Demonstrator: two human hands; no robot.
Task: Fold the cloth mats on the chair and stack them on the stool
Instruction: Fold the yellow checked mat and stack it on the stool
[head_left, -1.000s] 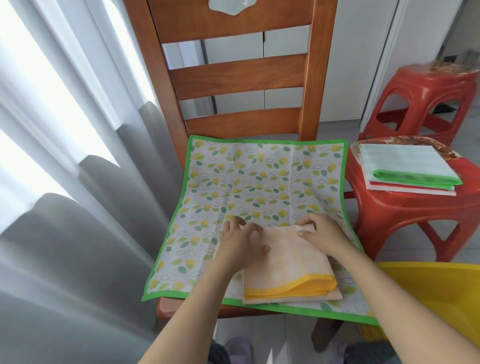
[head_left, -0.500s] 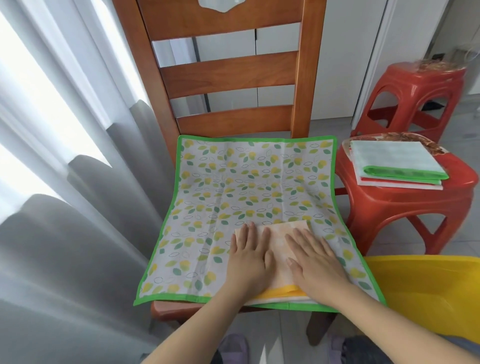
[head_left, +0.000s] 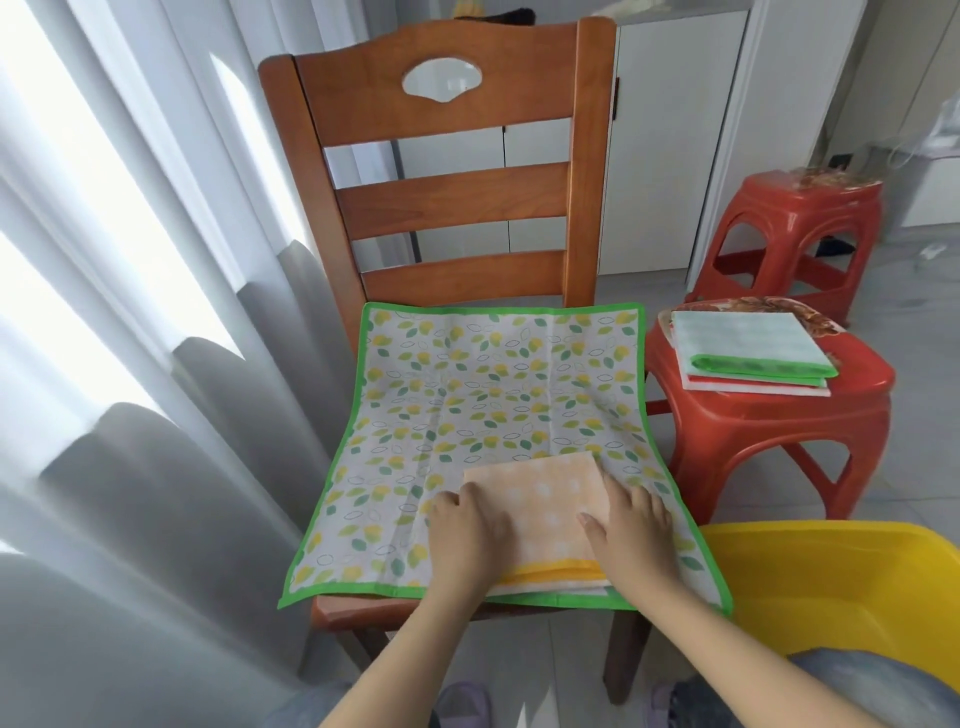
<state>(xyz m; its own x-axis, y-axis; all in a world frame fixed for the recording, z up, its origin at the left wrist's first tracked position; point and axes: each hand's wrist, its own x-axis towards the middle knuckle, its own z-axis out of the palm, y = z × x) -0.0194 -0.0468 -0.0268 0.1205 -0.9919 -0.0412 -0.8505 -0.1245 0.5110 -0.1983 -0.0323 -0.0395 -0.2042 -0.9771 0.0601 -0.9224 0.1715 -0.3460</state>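
A folded orange-yellow mat (head_left: 540, 509) lies near the front of the wooden chair (head_left: 452, 208), on top of an unfolded leaf-print mat with a green border (head_left: 467, 395). My left hand (head_left: 467, 530) rests on the folded mat's left edge. On its right side lies my right hand (head_left: 634, 530), fingers pointing away from me. Whether the fingers curl under the edges is unclear. On the near red stool (head_left: 769, 415) to the right sits a stack of folded mats (head_left: 748, 353), the top one green-edged.
A second red stool (head_left: 795, 228) stands behind the first. A yellow plastic tub (head_left: 831, 587) is at lower right beside the chair. Grey and white curtains (head_left: 130, 415) hang on the left. White cabinet doors stand behind the chair.
My hands moved apart from the middle of the folded mat to its left and right sides. The view rose, showing more of the chair back.
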